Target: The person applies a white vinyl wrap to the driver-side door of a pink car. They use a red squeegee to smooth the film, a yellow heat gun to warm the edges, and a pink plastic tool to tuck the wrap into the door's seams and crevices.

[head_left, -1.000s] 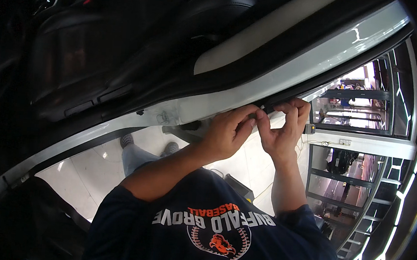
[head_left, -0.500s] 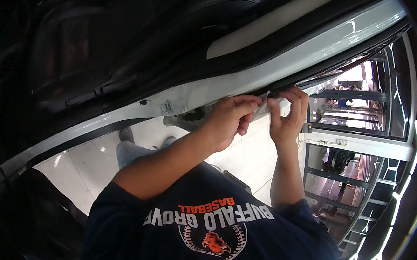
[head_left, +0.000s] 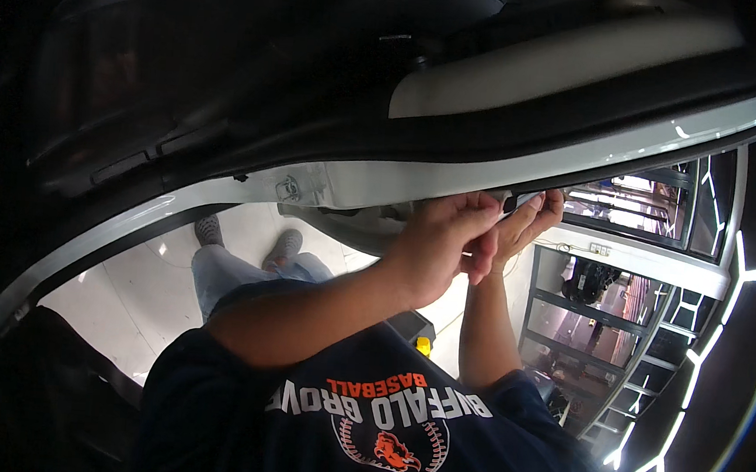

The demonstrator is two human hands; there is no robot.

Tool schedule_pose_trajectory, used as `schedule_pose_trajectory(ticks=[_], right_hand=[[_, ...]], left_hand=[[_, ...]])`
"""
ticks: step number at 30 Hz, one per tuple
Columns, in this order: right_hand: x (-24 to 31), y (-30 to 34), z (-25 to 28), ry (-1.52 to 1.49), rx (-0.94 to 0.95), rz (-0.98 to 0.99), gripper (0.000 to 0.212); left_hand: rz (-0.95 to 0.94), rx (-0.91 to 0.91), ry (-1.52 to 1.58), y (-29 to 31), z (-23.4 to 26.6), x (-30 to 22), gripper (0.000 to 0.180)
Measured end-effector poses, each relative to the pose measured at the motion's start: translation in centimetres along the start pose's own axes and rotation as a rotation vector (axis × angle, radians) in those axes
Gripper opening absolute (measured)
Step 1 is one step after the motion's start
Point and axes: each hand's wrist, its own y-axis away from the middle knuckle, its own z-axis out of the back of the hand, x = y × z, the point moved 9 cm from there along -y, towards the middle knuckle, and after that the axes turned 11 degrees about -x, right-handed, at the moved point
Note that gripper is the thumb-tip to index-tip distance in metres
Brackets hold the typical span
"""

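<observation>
Along the pale painted door-opening frame of a car [head_left: 382, 179], both my hands work at the outer edge. My left hand [head_left: 447, 245] is closed, thumb and forefinger pinched together at the edge; what lies between them is too small to make out. Just to its right, my right hand [head_left: 523, 230] is closed with bent fingers around a small black strip [head_left: 511, 204] with a pale, shiny sliver beside it. A long black seal [head_left: 611, 169] runs along the frame's outer edge, up to the right hand.
The dark car interior with a seat [head_left: 429, 3] and a beige panel [head_left: 530, 71] lies beyond the frame. Grey perforated clogs [head_left: 209, 229] stand on the light tiled floor [head_left: 128, 293]. A dark case with a yellow part [head_left: 424, 345] is below my forearms. Windows [head_left: 593, 295] line the right.
My view has shifted, bringing the clogs and yellow part into sight. My hands have come closer together, and my right hand has turned, its fingers now lower along the edge.
</observation>
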Motion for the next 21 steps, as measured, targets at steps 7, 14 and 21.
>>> schedule_pose_trajectory(ticks=[7, 14, 21], right_hand=[[-0.3, 0.4, 0.1, 0.069, -0.029, 0.125, 0.043], [-0.5, 0.3, -0.7, -0.087, -0.033, -0.034, 0.047], [0.7, 0.4, -0.4, 0.297, 0.061, 0.252, 0.048]], left_hand=[[0.168, 0.113, 0.167, 0.9, -0.4, 0.6, 0.033], [0.224, 0.312, 0.25, -0.2, -1.2, 1.0, 0.011], [0.07, 0.197, 0.117, 0.9, -0.9, 0.2, 0.021]])
